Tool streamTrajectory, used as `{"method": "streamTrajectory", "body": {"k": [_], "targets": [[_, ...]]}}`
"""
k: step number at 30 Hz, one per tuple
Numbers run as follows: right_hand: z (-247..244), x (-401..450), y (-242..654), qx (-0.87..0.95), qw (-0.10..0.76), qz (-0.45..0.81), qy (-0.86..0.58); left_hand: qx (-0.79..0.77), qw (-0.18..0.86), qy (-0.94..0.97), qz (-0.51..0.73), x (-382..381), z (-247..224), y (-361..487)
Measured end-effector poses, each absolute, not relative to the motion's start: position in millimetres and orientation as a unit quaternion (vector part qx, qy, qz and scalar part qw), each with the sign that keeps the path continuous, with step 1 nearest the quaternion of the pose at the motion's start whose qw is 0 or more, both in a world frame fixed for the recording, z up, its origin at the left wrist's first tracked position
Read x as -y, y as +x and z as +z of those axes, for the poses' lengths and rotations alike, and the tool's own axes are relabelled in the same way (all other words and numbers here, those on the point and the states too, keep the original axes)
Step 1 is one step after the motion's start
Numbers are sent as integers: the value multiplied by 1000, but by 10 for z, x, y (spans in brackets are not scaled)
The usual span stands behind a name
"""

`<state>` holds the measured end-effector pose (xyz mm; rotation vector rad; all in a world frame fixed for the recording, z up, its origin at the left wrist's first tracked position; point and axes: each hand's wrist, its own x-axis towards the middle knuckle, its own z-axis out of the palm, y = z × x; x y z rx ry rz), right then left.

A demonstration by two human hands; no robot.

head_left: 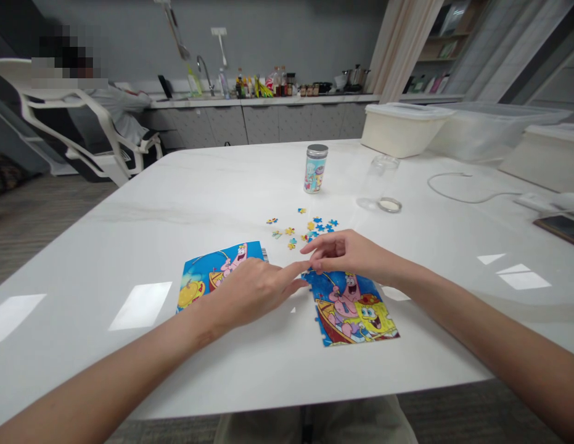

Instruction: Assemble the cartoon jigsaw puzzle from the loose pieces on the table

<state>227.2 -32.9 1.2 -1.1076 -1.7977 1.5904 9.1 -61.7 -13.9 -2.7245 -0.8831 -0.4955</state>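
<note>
A partly joined jigsaw puzzle [344, 308] with a cartoon boat scene lies flat in front of me, its left edge uneven. My right hand [344, 251] is over its top edge, thumb and fingertips pinched close together; whatever is between them is hidden. From the left, my left hand [256, 283] reaches to the puzzle's top-left corner, index finger stretched out and thumb apart from it. Blue puzzle pieces [307, 277] show at that corner by the fingertips. Under my left hand and wrist, partly covered, is a picture card [235, 256] with the same scene.
Loose jigsaw pieces [320, 227] lie scattered beyond my hands. Behind them stand a printed tin [316, 169] and a clear jar [381, 176], with a round lid [389, 205] beside it. Storage boxes [404, 129] and a cable [471, 200] are at right. A person [115, 111] sits far left.
</note>
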Motion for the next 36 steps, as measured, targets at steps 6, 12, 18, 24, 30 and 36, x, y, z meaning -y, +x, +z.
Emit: {"method": "streamTrajectory", "body": {"k": [6, 12, 18, 24, 30, 36], "targets": [[32, 338, 2302, 687, 228, 562, -399, 316, 101, -931, -149, 599, -138, 74], [183, 219, 2601, 796, 287, 159, -509, 333, 98, -926, -148, 547, -121, 34], [236, 280, 2698, 906, 118, 107, -392, 379, 61, -915, -125, 524, -109, 7], [173, 467, 2488, 947, 58, 145, -280, 403, 7, -907, -121, 508, -85, 13], [189, 518, 2438, 954, 32, 132, -268, 418, -20, -901, -112, 504, -89, 5], [167, 513, 2443, 951, 28, 132, -277, 421, -35, -901, -103, 509, -81, 11]]}}
